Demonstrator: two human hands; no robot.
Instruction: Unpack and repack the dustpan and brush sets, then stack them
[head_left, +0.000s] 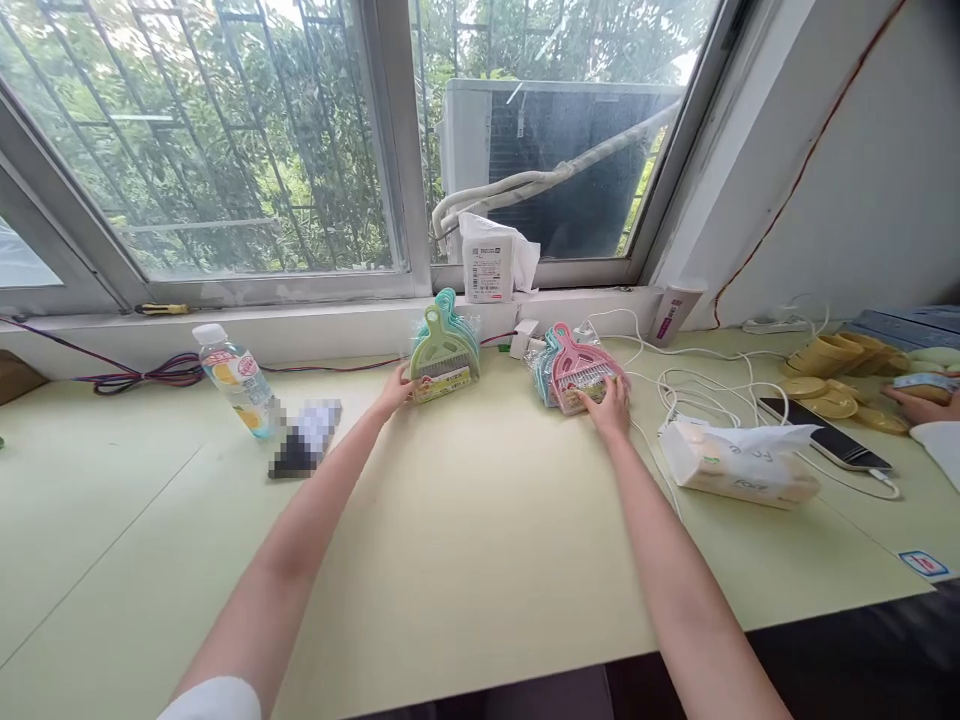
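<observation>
Two stacks of small dustpan-and-brush sets lie at the far side of the counter (465, 540), just under the window sill. The green stack (444, 358) lies to your left of centre, the pink stack (576, 370) to your right, and a bare strip of counter keeps them apart. Each stack has its handle pointing away from you toward the window and its wide mouth, with the label card, facing you, so the long axis runs straight out along your reach.

Your left hand (395, 390) is at the near left corner of the green stack, fingers touching its edge; whether they have closed into a real hold I cannot tell from here. Your right hand (611, 408) lies flat over the near edge of the pink stack, fingers spread and pressing down on it, not wrapped around it. Each stack sits straight ahead of its own hand, so neither arm has to cross.

Further out, a water bottle (236, 378) stands to the left of your left arm, well clear of the green stack. A tissue pack (739, 462) and white cables (697, 385) lie just right of your right wrist, a phone (825, 435) beyond them. Another person's hand (919, 405) rests at the far right edge beside yellow lids (825, 375).
</observation>
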